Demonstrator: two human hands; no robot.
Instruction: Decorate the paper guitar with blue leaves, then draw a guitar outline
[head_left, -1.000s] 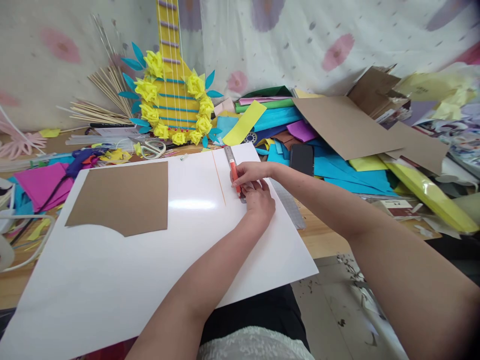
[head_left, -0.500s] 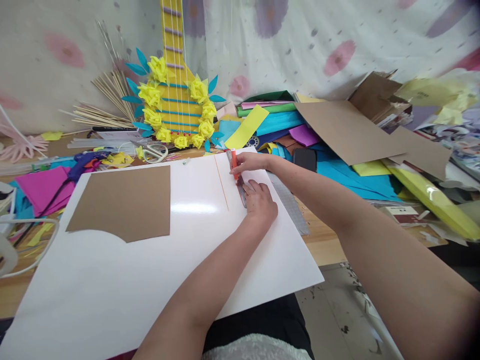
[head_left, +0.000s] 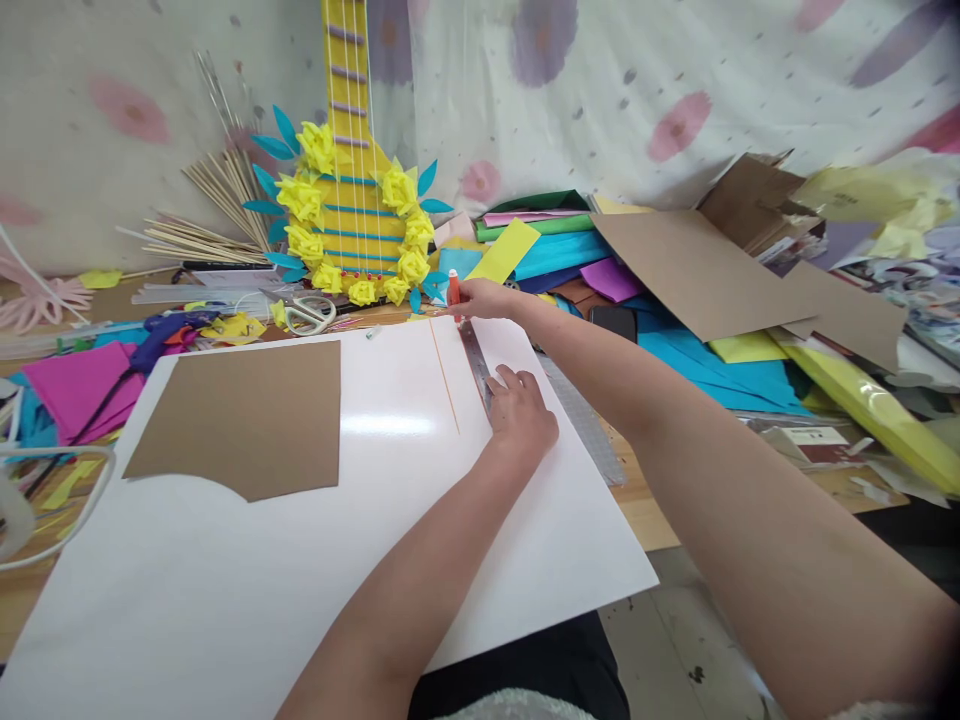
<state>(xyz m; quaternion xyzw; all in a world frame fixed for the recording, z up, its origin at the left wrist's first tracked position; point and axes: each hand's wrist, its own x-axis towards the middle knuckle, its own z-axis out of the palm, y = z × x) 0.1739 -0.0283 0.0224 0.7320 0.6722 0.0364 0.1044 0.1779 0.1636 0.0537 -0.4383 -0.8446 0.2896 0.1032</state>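
A large white board (head_left: 247,590) lies in front of me with a thin orange line (head_left: 444,375) drawn near its far edge. To the right of that line rests a metal ruler (head_left: 472,352), pointing away from me. My left hand (head_left: 523,412) presses on the ruler's near end, fingers bent and spread. Pinched upright in my right hand (head_left: 484,298) is an orange marker (head_left: 454,288), at the ruler's far end by the board's edge. A brown cardboard piece (head_left: 255,415) with a curved cutout sits on the board's left part.
Behind the board stands a yellow guitar-shaped craft (head_left: 361,215) with paper flowers. Scissors (head_left: 309,313) lie near its base. Coloured sheets (head_left: 562,250), a dark phone (head_left: 615,322) and large cardboard (head_left: 697,265) pile up at the right. A grey mat (head_left: 581,420) shows beneath the board's right edge.
My right hand has slid the marker away from me along the ruler, up to its far end. My left hand has stayed on the ruler. The camera view has tilted slightly.
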